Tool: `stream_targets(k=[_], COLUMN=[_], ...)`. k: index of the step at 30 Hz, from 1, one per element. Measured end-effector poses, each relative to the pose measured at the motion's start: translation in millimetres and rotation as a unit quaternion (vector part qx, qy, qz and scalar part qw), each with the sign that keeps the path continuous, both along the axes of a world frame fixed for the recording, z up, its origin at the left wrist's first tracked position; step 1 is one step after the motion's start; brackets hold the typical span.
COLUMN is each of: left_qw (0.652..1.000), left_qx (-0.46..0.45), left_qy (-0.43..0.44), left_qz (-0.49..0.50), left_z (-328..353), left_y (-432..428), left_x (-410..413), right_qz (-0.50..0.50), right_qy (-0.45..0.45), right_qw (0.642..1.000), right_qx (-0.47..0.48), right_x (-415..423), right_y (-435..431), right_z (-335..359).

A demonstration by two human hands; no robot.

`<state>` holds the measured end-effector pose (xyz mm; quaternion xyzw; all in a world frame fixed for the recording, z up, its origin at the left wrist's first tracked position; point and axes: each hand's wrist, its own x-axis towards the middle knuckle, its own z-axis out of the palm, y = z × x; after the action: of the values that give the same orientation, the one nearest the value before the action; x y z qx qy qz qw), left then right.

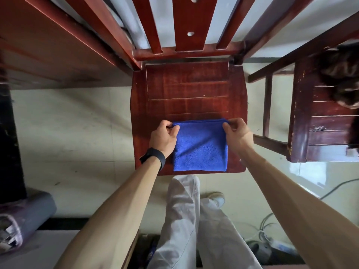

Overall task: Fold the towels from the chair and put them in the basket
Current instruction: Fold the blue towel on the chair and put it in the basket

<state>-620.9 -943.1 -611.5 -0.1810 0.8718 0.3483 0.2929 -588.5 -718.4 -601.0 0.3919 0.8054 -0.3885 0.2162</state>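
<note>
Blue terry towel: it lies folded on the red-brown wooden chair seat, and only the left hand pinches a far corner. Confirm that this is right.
Not quite: both hands pinch it. The head view shows the left hand and the right hand each pinching one far corner of the blue terry towel, which does lie folded on the red-brown wooden chair seat.
</note>
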Motion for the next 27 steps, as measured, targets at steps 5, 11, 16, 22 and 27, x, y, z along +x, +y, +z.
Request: stream_targets(k=[5,11,16,22,27], left_qw=[0.996,0.920,0.899,0.899,0.915], left_qx=[-0.057,-0.123,-0.146,-0.151,-0.194], left_qy=[0.047,0.288,0.209,0.192,0.152], left_qz=[-0.044,-0.236,-0.356,-0.363,-0.320], left_z=[-3.3,1.2,-28.3,-45.3,-36.2], left_y=[4.6,10.3,11.4,1.0,-5.1], left_x=[3.5,51.7,78.7,83.1,84.8], right_qz=[0.008,0.172,0.369,0.380,0.251], right_qy=[0.002,0.181,0.100,0.113,0.058], right_qw=[0.999,0.942,0.895,0.887,0.938], right_qx=[0.039,0.223,0.229,0.235,0.233], right_x=[-0.7,45.0,77.1,86.4,88.5], right_y=[-6.7,-41.8,-50.9,-34.5,-42.9], right_z=[-3.4,5.6,-26.5,-53.6,-45.8])
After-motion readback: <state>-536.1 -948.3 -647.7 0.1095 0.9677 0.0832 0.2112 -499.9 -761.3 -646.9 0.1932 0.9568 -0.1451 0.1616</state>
